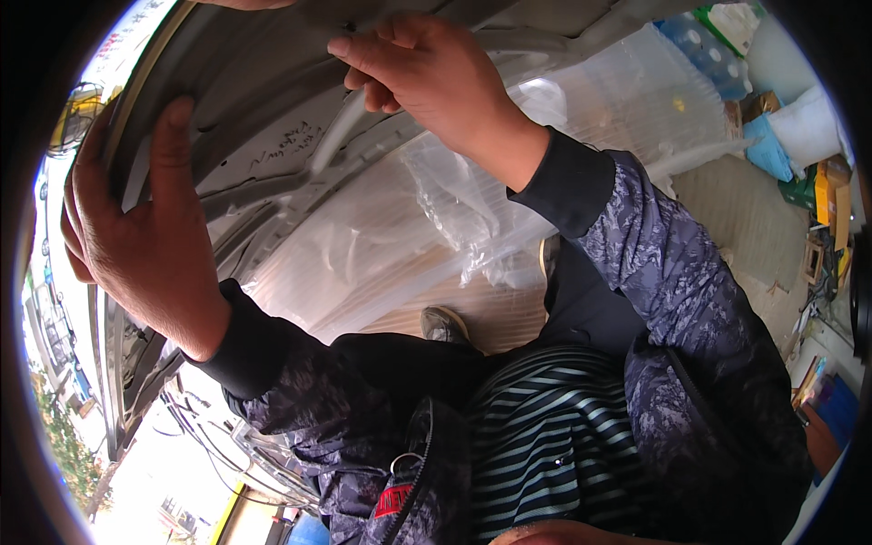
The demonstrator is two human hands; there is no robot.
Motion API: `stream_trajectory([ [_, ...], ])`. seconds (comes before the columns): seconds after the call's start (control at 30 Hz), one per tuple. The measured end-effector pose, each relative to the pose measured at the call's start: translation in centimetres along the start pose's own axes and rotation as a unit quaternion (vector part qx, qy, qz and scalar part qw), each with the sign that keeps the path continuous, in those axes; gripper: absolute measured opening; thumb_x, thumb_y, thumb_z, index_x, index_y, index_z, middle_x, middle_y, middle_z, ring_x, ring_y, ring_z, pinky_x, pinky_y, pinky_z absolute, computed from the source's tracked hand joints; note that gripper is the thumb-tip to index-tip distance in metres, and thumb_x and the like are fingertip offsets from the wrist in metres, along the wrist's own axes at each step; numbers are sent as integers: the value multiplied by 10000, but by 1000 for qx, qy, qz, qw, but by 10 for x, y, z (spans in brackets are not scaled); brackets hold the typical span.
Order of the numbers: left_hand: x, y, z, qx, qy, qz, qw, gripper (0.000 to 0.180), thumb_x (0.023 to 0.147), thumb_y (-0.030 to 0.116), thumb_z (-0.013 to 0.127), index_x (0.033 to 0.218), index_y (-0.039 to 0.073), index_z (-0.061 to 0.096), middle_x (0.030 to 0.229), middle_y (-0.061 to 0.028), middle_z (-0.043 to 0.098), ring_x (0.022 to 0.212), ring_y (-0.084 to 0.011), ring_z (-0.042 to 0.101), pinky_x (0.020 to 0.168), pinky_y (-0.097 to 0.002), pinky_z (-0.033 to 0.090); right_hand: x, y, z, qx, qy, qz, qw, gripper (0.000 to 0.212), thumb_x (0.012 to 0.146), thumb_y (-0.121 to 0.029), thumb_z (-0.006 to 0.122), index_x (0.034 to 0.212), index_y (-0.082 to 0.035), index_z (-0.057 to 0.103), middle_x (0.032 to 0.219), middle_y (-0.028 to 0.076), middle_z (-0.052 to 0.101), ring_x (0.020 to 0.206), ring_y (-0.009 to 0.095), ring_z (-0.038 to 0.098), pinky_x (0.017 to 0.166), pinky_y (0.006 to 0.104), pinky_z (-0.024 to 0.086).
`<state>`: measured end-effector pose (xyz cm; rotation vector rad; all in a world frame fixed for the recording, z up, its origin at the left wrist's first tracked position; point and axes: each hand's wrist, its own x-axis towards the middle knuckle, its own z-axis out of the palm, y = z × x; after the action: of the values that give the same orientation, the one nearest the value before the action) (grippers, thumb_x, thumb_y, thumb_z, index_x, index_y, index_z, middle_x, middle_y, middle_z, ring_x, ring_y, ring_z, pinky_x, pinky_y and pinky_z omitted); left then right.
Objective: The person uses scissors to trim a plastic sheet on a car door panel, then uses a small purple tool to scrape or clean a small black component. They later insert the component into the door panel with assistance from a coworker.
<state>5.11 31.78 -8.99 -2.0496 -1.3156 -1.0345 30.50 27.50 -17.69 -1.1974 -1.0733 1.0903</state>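
A large grey metal car panel [263, 163], with its ribbed inner side toward me, spans the upper left. My left hand [150, 232] is wrapped over its outer edge, thumb on the inner face and fingers on the outside. Higher up and to the right, my right hand [422, 77] is held close to the panel's shaded inner face. Its fingers are curled in, with the thumb and forefinger together beside a small dark piece; whether they hold it is too small to tell. Dark handwritten marks show on the panel between my hands.
Clear plastic sheeting [381, 227] covers the floor around my shoe [443, 325]. Part of another person's hand [245, 4] is at the top edge. A pack of bottles [704, 54] and boxes [828, 195] stand at right. Cables [204, 436] hang at lower left.
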Motion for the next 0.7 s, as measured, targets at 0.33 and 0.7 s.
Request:
stream_trajectory([
  [0.33, 2, -5, -1, 22, 3, 34, 999, 664, 839, 674, 907, 1275, 178, 834, 1246, 9, 819, 1329, -269, 660, 1213, -489, 404, 20, -1, 1, -290, 99, -298, 904, 246, 1021, -146, 731, 872, -22, 580, 765, 254, 656, 769, 499, 678, 647, 563, 527],
  [0.7, 2, 6, -2, 36, 0, 16, 999, 714, 862, 696, 883, 1348, 176, 818, 1246, -96, 818, 1226, -292, 736, 1125, -488, 527, 26, 8, -3, -332, 113, -355, 866, 213, 959, -102, 749, 877, -35, 565, 801, 226, 650, 769, 466, 683, 648, 558, 539],
])
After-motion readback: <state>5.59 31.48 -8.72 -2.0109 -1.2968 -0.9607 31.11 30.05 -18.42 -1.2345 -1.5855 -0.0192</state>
